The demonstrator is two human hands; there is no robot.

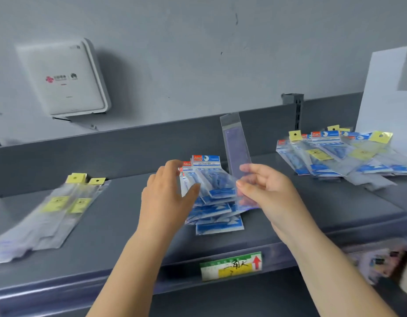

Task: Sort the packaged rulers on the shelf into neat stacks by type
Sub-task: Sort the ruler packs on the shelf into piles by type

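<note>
Now the right hand (264,191) pinches a clear purple ruler packet (238,149) upright over the blue-labelled stack (215,202) mid-shelf (120,225), while the left hand (168,193), fingers loosely spread, touches that stack's edge.

The shelf (120,225) and its back panel are dark grey, the wall (198,53) above a paler grey, and the wall-mounted box (67,81) white with a small red logo. The packets in the middle stack (211,202) are blue and white with red corner marks; the left packets (49,220) are clear with yellow tabs and labels. The raised sleeve (236,147) looks clear, tinted pale purple, and the shelf-edge tag (231,266) is green, white and yellow with a red arrow.
</note>
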